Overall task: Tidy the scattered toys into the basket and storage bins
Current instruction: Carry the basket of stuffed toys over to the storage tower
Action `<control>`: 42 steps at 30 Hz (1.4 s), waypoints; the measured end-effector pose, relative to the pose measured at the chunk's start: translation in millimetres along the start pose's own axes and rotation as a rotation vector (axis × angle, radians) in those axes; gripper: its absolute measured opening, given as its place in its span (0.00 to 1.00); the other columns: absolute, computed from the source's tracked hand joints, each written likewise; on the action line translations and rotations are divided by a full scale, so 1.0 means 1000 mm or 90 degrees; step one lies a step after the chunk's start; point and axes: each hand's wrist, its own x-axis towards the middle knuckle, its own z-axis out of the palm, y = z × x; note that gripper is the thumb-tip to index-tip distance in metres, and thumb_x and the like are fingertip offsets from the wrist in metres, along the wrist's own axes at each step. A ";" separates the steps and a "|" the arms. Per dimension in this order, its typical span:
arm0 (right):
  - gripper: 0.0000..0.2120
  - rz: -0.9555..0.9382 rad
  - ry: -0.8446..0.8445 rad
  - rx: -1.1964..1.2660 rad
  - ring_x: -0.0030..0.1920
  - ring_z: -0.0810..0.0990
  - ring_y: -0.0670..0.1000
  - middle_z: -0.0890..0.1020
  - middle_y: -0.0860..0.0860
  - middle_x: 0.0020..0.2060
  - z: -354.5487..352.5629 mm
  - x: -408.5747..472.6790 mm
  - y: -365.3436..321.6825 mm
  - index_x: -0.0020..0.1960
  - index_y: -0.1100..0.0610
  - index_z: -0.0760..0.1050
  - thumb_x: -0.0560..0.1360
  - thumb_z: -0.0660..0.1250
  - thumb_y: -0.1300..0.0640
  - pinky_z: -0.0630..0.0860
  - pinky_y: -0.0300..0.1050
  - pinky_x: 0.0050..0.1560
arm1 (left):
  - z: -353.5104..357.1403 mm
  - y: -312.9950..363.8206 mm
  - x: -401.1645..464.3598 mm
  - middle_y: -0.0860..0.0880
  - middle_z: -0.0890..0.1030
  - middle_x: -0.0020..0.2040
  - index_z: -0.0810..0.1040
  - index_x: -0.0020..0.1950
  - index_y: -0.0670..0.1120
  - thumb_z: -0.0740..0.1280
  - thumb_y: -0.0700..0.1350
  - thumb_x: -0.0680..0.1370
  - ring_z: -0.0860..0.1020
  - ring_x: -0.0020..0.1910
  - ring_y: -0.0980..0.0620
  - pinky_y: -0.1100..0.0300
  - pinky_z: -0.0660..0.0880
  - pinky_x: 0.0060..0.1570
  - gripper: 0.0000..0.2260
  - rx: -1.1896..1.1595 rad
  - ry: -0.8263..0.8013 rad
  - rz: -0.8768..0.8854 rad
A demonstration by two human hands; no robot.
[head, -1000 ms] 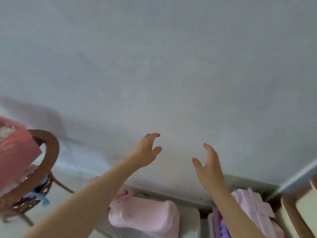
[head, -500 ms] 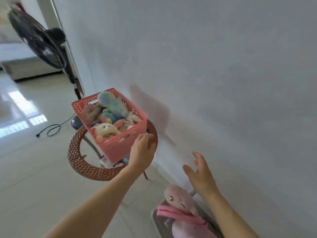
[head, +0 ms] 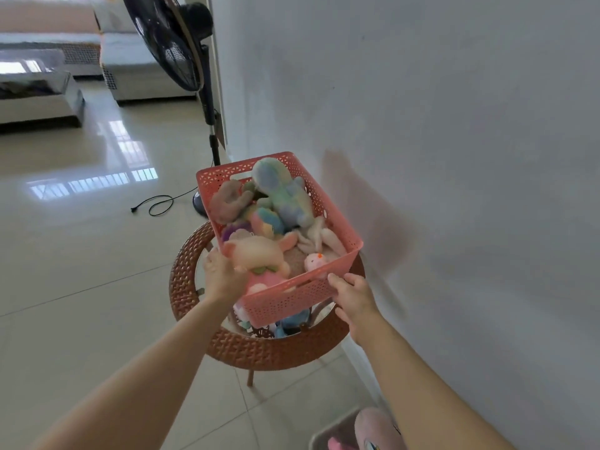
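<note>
A pink perforated plastic basket (head: 292, 297) full of plush toys sits on a round brown wicker side table (head: 259, 349) by the wall. Among the toys are a pastel blue-green plush (head: 285, 196) and a cream plush in a pink outfit (head: 259, 258). My left hand (head: 224, 277) grips the basket's near left corner. My right hand (head: 354, 293) holds the near right edge, fingers curled at the rim. More toys show under the table's glass top, partly hidden by the basket.
A grey wall (head: 454, 157) runs along the right. A black standing fan (head: 175, 43) and its loose cord (head: 156, 204) lie behind the table. A pink plush in a grey bin (head: 373, 430) sits at the bottom right. Beds (head: 39, 92) stand far left across glossy tiles.
The view swung from the wall toward the table. Both hands, open in the air before, have reached forward and taken hold of the basket's near corners.
</note>
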 end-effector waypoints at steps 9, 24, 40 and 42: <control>0.20 0.133 -0.013 0.171 0.40 0.80 0.57 0.78 0.58 0.39 0.038 0.081 0.003 0.64 0.60 0.69 0.73 0.65 0.59 0.78 0.57 0.47 | 0.014 -0.038 0.043 0.45 0.69 0.63 0.55 0.72 0.58 0.56 0.32 0.76 0.78 0.47 0.42 0.45 0.81 0.36 0.30 -0.209 -0.145 -0.121; 0.21 0.111 0.062 0.457 0.36 0.73 0.61 0.73 0.61 0.41 0.009 0.041 0.056 0.49 0.60 0.69 0.66 0.49 0.78 0.77 0.61 0.39 | 0.006 -0.062 -0.022 0.49 0.76 0.56 0.63 0.71 0.51 0.60 0.27 0.74 0.78 0.52 0.51 0.63 0.79 0.35 0.30 -0.273 -0.200 0.003; 0.16 0.071 0.264 0.500 0.29 0.68 0.54 0.70 0.55 0.24 -0.127 -0.173 0.133 0.36 0.59 0.67 0.66 0.52 0.78 0.71 0.44 0.35 | 0.014 -0.067 -0.231 0.48 0.80 0.55 0.70 0.62 0.58 0.64 0.35 0.63 0.81 0.51 0.48 0.53 0.81 0.41 0.30 -0.333 -0.430 0.045; 0.14 0.069 0.297 0.499 0.27 0.68 0.55 0.69 0.54 0.20 -0.145 -0.208 0.159 0.36 0.59 0.67 0.66 0.53 0.77 0.71 0.44 0.34 | 0.017 -0.074 -0.265 0.48 0.80 0.56 0.70 0.62 0.59 0.65 0.36 0.64 0.81 0.52 0.46 0.51 0.81 0.43 0.30 -0.318 -0.468 0.052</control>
